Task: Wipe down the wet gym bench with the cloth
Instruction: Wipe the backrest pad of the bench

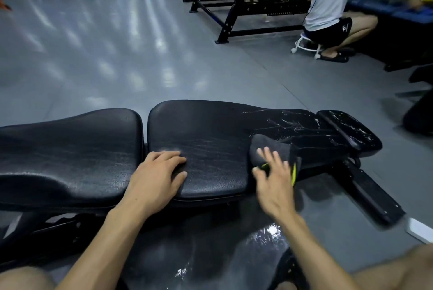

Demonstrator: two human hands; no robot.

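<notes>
A black padded gym bench runs left to right in front of me. Its right end and small end pad glisten with streaks of water. A dark grey cloth with a yellow-green edge lies on the bench's near right side. My right hand rests on the cloth with fingers spread, blurred by motion. My left hand lies flat on the near edge of the middle pad, holding nothing.
The bench's black frame foot sticks out toward me at the right. A wet patch shines on the grey floor below. A person sits on a small white stool at the back right, beside black racks.
</notes>
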